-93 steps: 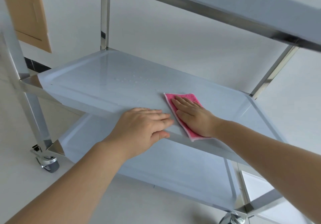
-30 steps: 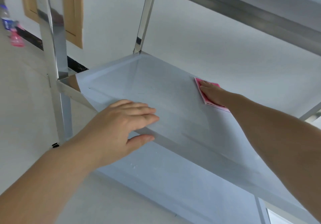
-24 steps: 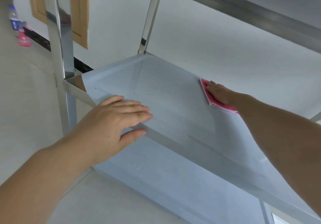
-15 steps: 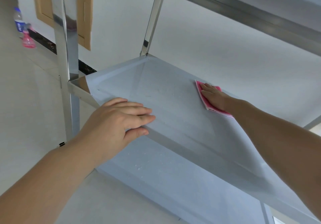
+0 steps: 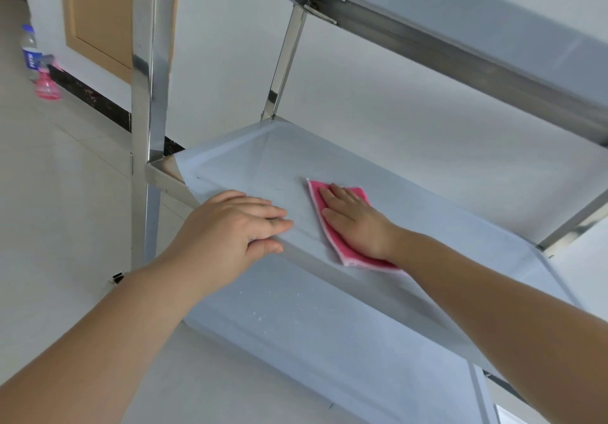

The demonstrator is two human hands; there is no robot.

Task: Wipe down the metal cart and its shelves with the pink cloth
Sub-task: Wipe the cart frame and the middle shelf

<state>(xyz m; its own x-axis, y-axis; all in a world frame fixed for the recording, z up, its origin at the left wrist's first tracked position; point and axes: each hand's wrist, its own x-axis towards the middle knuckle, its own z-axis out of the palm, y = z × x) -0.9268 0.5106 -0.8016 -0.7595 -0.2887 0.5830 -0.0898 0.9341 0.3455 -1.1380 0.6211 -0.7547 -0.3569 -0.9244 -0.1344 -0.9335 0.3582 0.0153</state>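
The metal cart's middle shelf (image 5: 263, 157) is a pale grey tray between shiny steel posts. A pink cloth (image 5: 329, 226) lies flat on it near the front rim. My right hand (image 5: 355, 223) presses on the cloth with straight fingers. My left hand (image 5: 230, 229) rests on the shelf's front edge just left of the cloth, fingers on top and thumb under the rim. The bottom shelf (image 5: 312, 331) shows below, speckled with small white droplets. The top shelf (image 5: 460, 28) crosses overhead.
A steel post (image 5: 144, 111) stands at the cart's near left corner, another post (image 5: 283, 61) at the back. On the tiled floor at far left stand a water bottle (image 5: 29, 51) and a pink spray bottle (image 5: 47, 81), next to a wooden door (image 5: 98, 12).
My right hand has drawn the pink cloth from the back of the middle shelf toward the front rim, closer to my left hand. My left hand has stayed on the front edge.
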